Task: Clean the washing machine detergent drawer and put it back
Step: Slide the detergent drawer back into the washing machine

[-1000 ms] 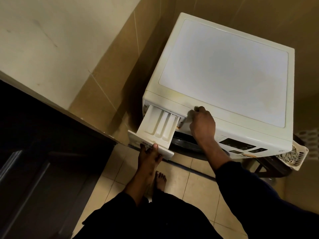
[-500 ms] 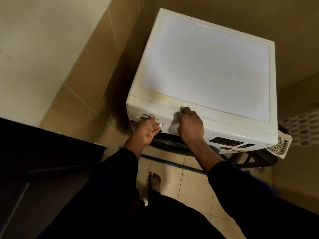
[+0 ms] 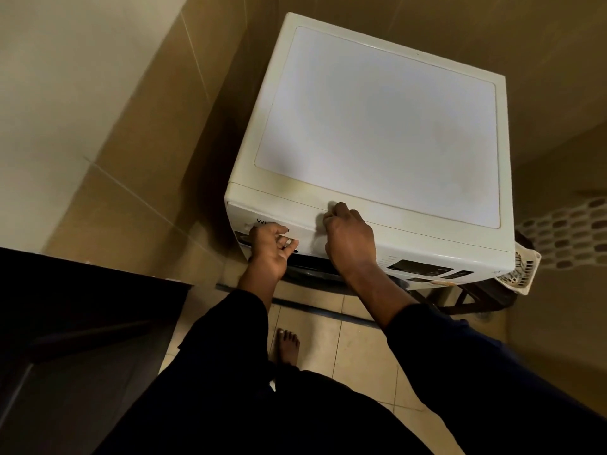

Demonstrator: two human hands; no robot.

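The white washing machine (image 3: pixel 377 126) stands against the tiled wall. Its detergent drawer (image 3: pixel 292 216) sits pushed in, flush with the front panel at the top left. My left hand (image 3: pixel 269 249) is against the drawer's front, over the handle recess, its fingers curled back toward the palm with nothing in them. My right hand (image 3: pixel 349 239) rests on the panel just right of the drawer, fingers bent onto the seam below the lid. The drawer's inside is hidden.
A dark cabinet (image 3: pixel 82 323) stands close at the left. A white plastic basket (image 3: pixel 524 272) hangs off the machine's right front corner. The dark display (image 3: pixel 420 267) lies right of my right hand. My bare foot (image 3: pixel 288 346) is on the tiled floor.
A second ago the drawer stood pulled out with my left hand at its front. It has slid into the machine, and my left hand's fingers have curled. My right hand stayed on the panel.
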